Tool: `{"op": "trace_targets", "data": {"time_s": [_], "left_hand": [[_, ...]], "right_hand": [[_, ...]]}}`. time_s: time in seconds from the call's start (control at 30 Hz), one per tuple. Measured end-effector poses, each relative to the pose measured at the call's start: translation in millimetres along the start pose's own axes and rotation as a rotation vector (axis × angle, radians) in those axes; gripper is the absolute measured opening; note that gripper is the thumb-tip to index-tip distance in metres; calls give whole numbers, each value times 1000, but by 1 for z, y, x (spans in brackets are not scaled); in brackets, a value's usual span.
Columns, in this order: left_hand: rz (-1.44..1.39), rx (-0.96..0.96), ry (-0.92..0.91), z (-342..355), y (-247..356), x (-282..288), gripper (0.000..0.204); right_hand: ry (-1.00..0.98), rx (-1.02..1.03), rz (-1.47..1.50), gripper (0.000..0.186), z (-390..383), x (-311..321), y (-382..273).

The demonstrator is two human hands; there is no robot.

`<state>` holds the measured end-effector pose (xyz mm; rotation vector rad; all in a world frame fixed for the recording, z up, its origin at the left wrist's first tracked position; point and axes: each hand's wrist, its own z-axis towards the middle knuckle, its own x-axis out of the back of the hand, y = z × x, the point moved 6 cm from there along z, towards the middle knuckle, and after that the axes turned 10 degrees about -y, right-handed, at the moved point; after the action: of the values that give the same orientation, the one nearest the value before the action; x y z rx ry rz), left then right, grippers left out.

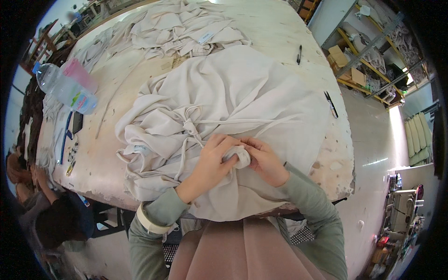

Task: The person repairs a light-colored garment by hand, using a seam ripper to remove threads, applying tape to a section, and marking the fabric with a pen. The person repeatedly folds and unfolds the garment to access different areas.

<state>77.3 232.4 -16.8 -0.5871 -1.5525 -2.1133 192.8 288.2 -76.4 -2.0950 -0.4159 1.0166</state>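
A large cream garment (261,93) lies spread and creased over the worktable, with thin knotted fabric ties (189,125) and a small pale label (140,149) on its left part. My left hand (214,156) and my right hand (261,161) meet near the table's front edge, their fingers closed round a small bunched piece (240,156) of that garment. Some fingertips are hidden behind the cloth and each other.
A pile of cream fabric (177,28) lies at the back. A water bottle (65,88), pink container (84,74) and small tools (72,158) are at left, pens or snips (331,103) at right. Another person (51,219) sits at lower left. Shelving (359,56) stands right.
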Motion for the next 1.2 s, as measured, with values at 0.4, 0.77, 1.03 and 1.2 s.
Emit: {"op": "trace_targets", "data": {"time_s": [0.4,0.77,1.03,1.2], "left_hand": [[-1138,503,-87,1,-28,-7,33],[-1131,506,-153,-2,-29,-10,28],[114,177,-224,-17,5,19,39],[19,576,-180,-80,-8,65,47]], "right_hand": [[-40,862,-1164,49,-18,-23,-47],[-90,1121,-1391,17,-20,-10,-54],[534,824,-123,10,-37,119,-125],[471,787,-504,27,-32,136,-135]]}}
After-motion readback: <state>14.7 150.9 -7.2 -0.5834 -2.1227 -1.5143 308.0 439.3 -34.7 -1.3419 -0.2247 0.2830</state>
